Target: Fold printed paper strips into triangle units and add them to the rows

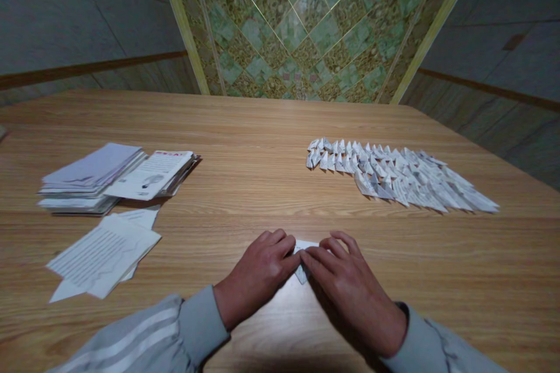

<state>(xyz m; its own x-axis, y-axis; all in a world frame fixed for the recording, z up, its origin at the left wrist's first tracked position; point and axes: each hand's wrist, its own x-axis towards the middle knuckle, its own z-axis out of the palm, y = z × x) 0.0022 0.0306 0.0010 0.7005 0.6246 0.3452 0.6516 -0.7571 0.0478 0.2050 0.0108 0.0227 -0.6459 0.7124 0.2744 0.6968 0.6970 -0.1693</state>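
Note:
A small folded white paper (pixel 301 274) lies on the wooden table near the front, between my two hands. My left hand (pixel 266 268) holds its left side, fingers curled and thumb near the middle. On the right side, my right hand (pixel 343 280) presses the paper with thumb and fingers, its thumb tip meeting the left one at the centre. The fingers cover much of the paper's upper part, while a pointed lower corner shows below the thumbs.
Rows of folded paper pieces (pixel 394 172) stand at the right on the table (pixel 245 128). At the left are a paper stack (pixel 91 169), a printed booklet pile (pixel 151 175) and loose printed sheets (pixel 105 250). A tiled wall (pixel 297 23) rises behind.

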